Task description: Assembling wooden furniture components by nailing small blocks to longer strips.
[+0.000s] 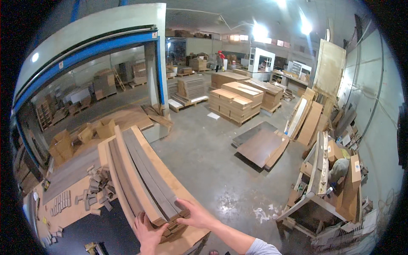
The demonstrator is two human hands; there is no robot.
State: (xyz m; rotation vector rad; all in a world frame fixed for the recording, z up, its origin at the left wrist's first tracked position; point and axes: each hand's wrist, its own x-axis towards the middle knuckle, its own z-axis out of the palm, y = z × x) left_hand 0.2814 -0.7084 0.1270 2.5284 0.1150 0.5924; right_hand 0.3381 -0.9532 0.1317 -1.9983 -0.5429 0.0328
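A stack of long wooden boards [140, 174], some light brown and some grey, lies lengthwise on the worktable in front of me. My left hand [147, 231] wraps round the near left corner of the stack, its fingers bent over the outer boards. At the near right corner, my right hand [195, 216] grips the board ends, with fingertips over the top and the thumb at the end faces. A dark gap runs between the light boards and the grey ones. The undersides of the boards are hidden.
Small wooden blocks [97, 189] lie heaped left of the stack. Open cardboard boxes [63, 146] stand farther left. Flat panels [261, 146] rest on the floor ahead, with stacked boards [236, 104] on a pallet beyond. A cluttered wooden rack [321, 199] stands right. A person [220, 60] is far off.
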